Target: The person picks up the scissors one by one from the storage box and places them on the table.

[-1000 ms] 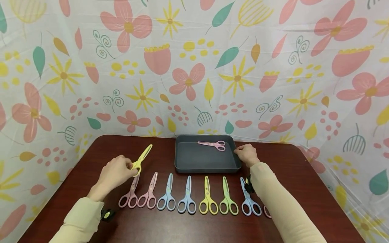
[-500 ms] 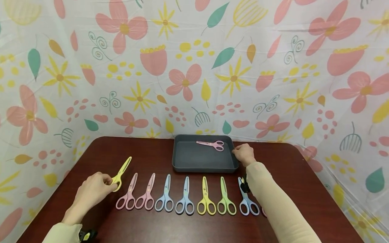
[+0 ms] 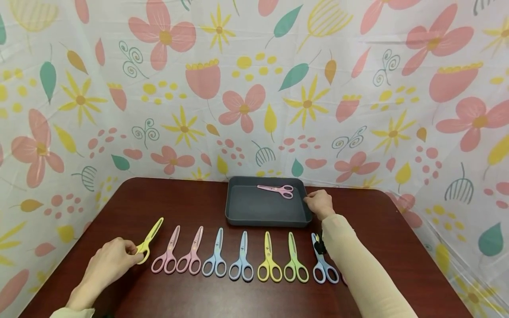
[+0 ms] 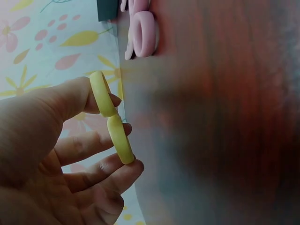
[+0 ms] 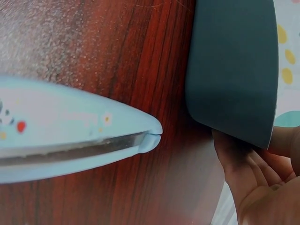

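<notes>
My left hand [image 3: 109, 260] pinches a pair of yellow scissors [image 3: 150, 238] by the handle loops, blades pointing away, just left of the row. In the left wrist view, thumb and fingers hold the yellow handles [image 4: 101, 96] edge-on, close by the table. My right hand [image 3: 319, 203] grips the right rim of a dark grey tray [image 3: 254, 207]. The right wrist view has the thumb over the rim and fingers against the outer wall of the tray [image 5: 232, 65]. Inside the tray, near its back right, lies a pair of pink scissors [image 3: 281, 190].
A row of scissors lies before the tray, tips away: two pink [image 3: 169, 255], two blue [image 3: 217, 256], one yellow [image 3: 269, 258], one green [image 3: 294, 260], and another blue [image 3: 324, 267]. My right sleeve [image 3: 362, 260] mostly hides one more pink pair. A floral cloth [image 3: 246, 145] hangs behind the table.
My left hand has carried the yellow scissors left and nearer to me, from over the leftmost pink pair to beside it. The right hand stays on the tray rim.
</notes>
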Demonstrator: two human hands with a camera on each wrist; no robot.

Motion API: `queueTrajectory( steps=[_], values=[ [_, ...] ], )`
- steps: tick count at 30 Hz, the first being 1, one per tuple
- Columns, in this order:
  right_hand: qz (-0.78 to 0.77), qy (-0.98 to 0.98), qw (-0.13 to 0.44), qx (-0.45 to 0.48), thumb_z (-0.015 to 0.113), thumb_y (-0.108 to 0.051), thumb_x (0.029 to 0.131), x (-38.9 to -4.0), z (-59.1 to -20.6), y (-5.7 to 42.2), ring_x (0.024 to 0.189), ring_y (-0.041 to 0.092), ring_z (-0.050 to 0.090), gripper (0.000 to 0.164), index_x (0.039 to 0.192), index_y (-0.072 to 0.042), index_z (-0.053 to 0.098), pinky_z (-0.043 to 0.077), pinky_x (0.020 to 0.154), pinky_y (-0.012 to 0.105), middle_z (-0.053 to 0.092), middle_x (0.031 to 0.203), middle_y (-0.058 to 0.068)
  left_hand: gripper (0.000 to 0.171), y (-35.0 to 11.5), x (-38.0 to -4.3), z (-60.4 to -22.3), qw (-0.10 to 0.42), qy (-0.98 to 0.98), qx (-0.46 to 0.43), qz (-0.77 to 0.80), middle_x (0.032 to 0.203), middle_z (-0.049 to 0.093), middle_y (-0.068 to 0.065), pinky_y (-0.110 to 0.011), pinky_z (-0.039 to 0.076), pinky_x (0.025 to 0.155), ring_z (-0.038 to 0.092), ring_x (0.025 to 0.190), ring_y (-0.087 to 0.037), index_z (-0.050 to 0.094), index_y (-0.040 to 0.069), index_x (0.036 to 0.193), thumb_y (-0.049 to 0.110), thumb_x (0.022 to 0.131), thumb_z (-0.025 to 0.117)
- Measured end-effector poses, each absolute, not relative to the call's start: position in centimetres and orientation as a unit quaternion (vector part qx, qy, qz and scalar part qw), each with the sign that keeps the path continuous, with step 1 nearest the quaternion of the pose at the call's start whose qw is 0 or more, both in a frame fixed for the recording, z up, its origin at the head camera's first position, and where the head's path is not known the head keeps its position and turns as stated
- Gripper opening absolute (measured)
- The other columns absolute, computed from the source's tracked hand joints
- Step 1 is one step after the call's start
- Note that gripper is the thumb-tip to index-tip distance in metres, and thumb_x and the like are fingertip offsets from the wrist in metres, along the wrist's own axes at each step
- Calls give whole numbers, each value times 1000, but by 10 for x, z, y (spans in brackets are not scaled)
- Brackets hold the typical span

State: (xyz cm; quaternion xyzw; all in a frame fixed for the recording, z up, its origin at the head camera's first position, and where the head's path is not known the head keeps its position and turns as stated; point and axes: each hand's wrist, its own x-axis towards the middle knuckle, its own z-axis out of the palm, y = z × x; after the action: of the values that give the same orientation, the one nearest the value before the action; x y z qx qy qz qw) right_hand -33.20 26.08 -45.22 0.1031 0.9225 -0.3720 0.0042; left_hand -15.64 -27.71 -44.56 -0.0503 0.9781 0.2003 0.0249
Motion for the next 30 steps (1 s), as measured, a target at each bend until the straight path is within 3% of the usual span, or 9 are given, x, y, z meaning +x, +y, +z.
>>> queueTrajectory(
  steps=[9, 21, 30],
  values=[
    [-367, 924, 16, 103, 58, -14, 97, -333, -452, 263, 97, 38, 62, 32, 118, 8, 66, 55, 73, 43, 61, 117, 28, 22, -273, -151, -458, 6, 980, -45, 193, 67, 47, 1, -37, 32, 50, 45, 61, -21, 57, 21, 63, 30, 77, 72],
    [-378, 920, 16, 106, 59, -13, 97, -333, -452, 262, 99, 39, 62, 31, 117, 8, 67, 55, 74, 42, 61, 118, 28, 18, -268, -149, -466, -53, 983, -21, 175, 71, 47, -4, -41, 37, 49, 44, 57, -24, 58, 17, 64, 23, 72, 73],
    [-378, 920, 13, 104, 58, -13, 97, -332, -452, 260, 99, 38, 62, 32, 119, 8, 66, 55, 75, 43, 61, 118, 28, 20, -266, -148, -465, -61, 985, -4, 160, 64, 49, -3, -45, 40, 53, 47, 58, -23, 59, 11, 65, 17, 75, 76]
  ],
)
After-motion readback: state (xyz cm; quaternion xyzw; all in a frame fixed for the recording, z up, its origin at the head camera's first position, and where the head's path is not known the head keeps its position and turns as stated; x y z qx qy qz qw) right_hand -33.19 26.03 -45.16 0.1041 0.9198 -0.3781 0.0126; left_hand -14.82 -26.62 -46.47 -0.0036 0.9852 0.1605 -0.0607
